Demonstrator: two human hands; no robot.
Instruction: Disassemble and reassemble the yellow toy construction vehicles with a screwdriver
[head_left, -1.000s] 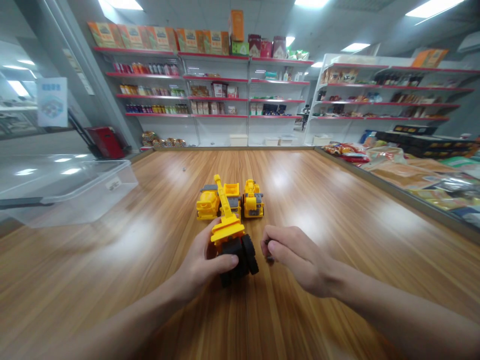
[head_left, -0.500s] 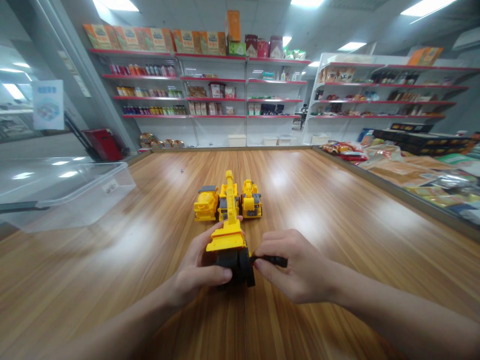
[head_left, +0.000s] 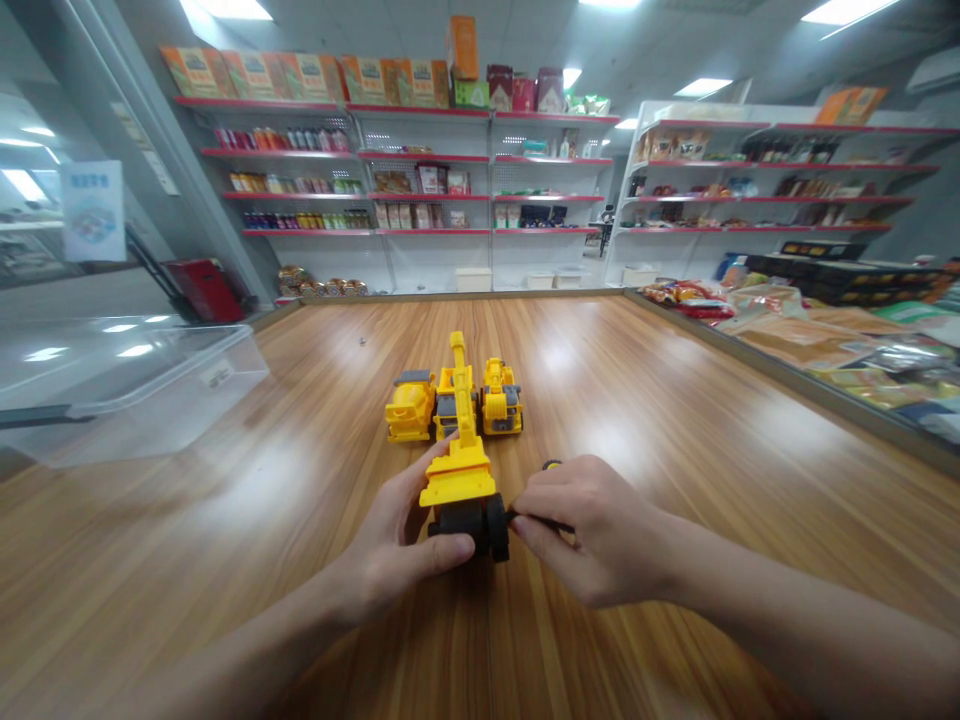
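My left hand [head_left: 401,535] is closed around a yellow toy excavator [head_left: 459,472] with a black base. The excavator is held up just above the table, its long arm pointing away from me. A black wheel [head_left: 497,528] shows on its right side. Pinched in my right hand [head_left: 592,525] is a slim black rod-like tool [head_left: 553,523], whose tip meets or nearly meets that wheel; the palm hides the rest of it. Just beyond my right knuckles, part of a small black wheel with a yellow hub [head_left: 552,465] shows.
Behind the excavator stand a yellow toy mixer truck [head_left: 410,405], another yellow toy truck [head_left: 448,412] and a third yellow toy vehicle [head_left: 502,397]. A clear plastic bin [head_left: 172,390] is at the left. Packaged goods [head_left: 795,335] lie beyond the table's right edge; stocked shelves [head_left: 420,155] line the back.
The excavator has shifted slightly and turned a little in my left hand. The yellow-hubbed wheel beyond my right hand now shows. My right hand keeps the black tool at the excavator's side.
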